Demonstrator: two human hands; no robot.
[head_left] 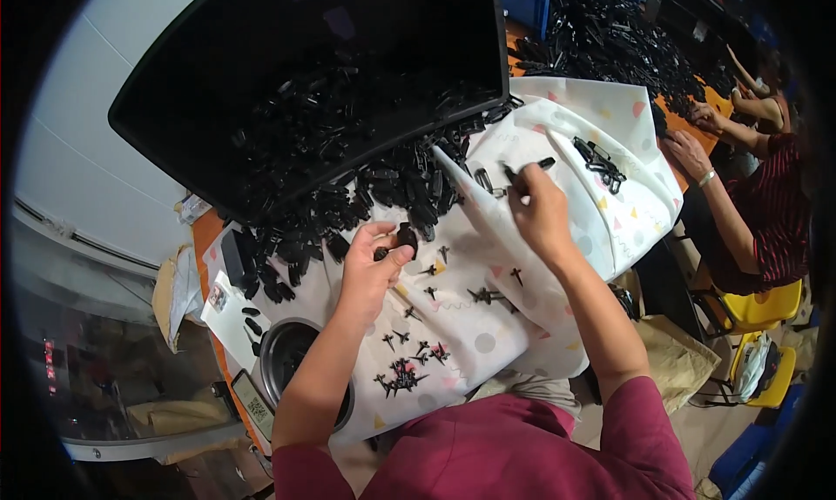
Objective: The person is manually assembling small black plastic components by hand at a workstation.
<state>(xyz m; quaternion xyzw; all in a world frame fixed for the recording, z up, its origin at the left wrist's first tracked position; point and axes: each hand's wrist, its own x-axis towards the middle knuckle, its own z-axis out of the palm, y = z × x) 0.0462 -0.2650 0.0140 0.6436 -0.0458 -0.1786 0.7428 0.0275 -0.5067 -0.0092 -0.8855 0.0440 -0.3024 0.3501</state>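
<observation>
Over the patterned white cloth (488,313), my left hand (370,261) is closed on a small black plastic part (407,236), pinched between thumb and fingers. To its right, my right hand (538,211) is closed too. A short black piece (547,162) sticks out beyond its fingers; its exact kind is unclear. Close to that hand lies a narrow black frame-like part (484,181). Just past my left hand spreads a heap of black plastic parts (383,187). Several small black cross-shaped pieces (405,376) are scattered on the cloth between my forearms.
A big black bin (218,30) lies tipped, its mouth spilling parts. More long black parts (601,165) rest at the right. By my left forearm are a round dark bowl (277,352) and a card (252,404). At far right, other people's hands (692,154) work beside another heap.
</observation>
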